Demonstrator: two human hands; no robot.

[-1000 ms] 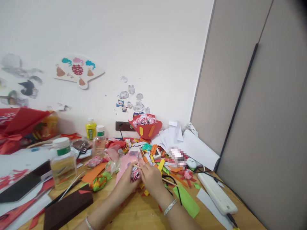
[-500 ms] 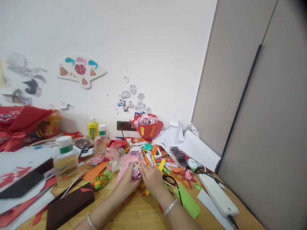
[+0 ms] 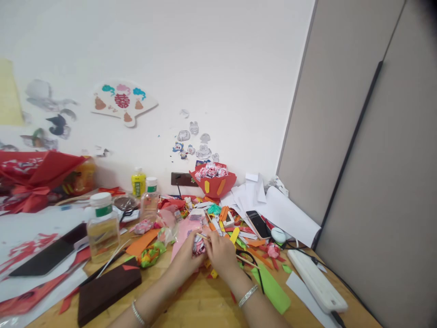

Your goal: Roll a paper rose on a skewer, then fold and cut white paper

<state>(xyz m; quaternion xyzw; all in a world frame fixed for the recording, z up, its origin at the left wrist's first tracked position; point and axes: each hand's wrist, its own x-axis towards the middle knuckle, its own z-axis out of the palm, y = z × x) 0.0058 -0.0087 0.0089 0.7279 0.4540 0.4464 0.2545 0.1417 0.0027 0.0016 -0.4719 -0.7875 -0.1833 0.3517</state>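
Observation:
A crumpled pink-and-white paper flower (image 3: 199,246) sits between my hands, low over the front of the table. My left hand (image 3: 186,258) is closed around its left side. My right hand (image 3: 222,255) is closed, fingers pinching a thin wooden stick (image 3: 250,262). One end of the stick shows above the flower by the fingertips, and a longer length sticks out to the right past the hand. The palm hides the part between. Pink paper (image 3: 182,232) lies just behind my left hand, and black scissors (image 3: 241,253) lie by my right hand.
Coloured paper scraps (image 3: 235,234) cover the table's middle. A red bouquet (image 3: 213,183) stands at the back. Left are a clear jar (image 3: 103,230) and a dark brown box (image 3: 109,291). To the right lie a phone (image 3: 258,224), a green strip (image 3: 271,287) and a white power strip (image 3: 317,280).
The whole view has shifted slightly, so things appear a little further right. My hands keep the same grip on the flower and stick, with only slight finger movement.

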